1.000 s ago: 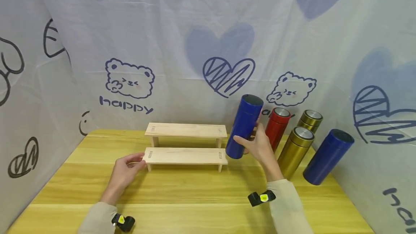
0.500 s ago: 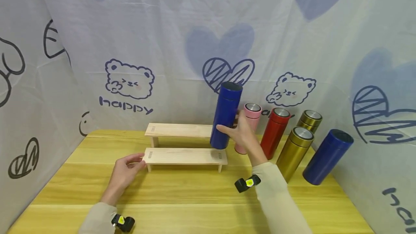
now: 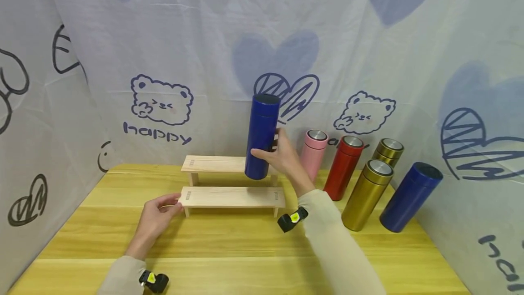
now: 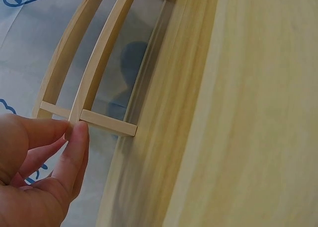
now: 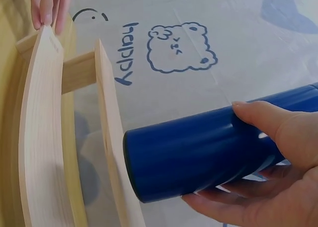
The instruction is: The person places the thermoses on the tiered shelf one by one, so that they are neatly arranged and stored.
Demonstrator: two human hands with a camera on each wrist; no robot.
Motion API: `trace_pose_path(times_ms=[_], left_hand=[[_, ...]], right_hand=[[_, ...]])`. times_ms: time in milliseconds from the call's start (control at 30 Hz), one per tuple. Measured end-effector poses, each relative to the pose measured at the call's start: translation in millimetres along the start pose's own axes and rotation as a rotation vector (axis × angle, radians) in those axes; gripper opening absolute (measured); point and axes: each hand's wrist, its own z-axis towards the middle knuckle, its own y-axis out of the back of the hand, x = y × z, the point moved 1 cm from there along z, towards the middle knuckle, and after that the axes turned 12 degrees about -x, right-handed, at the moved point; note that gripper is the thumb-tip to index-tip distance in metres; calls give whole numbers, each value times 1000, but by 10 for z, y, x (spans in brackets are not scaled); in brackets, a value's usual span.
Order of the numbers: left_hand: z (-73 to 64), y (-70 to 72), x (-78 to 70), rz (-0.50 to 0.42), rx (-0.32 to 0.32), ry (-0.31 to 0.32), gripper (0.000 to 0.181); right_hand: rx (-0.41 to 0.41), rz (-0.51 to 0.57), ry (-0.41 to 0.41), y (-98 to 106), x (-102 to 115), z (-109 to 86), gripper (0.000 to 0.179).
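Note:
My right hand (image 3: 282, 154) grips a blue thermos bottle (image 3: 262, 135) round its body and holds it nearly upright. The bottle's base overlaps the right part of the rear, higher step of a two-tier wooden rack (image 3: 217, 164). In the right wrist view the bottle's flat base (image 5: 131, 167) is close to that upper board (image 5: 107, 88). My left hand (image 3: 154, 217) is at the left end of the lower front board (image 3: 233, 196). Seen from the left wrist, its thumb and fingers (image 4: 74, 152) pinch the board's end corner.
At the right of the wooden table (image 3: 229, 249) stand a pink thermos (image 3: 313, 154), a red one (image 3: 345, 167), two gold ones (image 3: 367, 195) and a second blue one (image 3: 410, 197). A printed cloth (image 3: 221, 58) hangs behind and along both sides.
My right hand has carried the blue thermos left and up, from beside the rack to over its rear step. The pink thermos has come into sight. My left hand stays put.

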Motion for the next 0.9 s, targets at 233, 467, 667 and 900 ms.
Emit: trace_pose_path(times_ms=[233,467,667,900], left_hand=[[25,14,16,9,8,-11,42],[26,16,11,5,3,-8,42],[20,14,10,-1,8,-4,42],[19,3,15,5,12,-5,42]], right_hand=[[27,25,31,-231,82,82,79],[47,74,51,-459,137,154,80],[39,91,53,-601,182,191,81],[40,82,80,-716,235,220,80]])
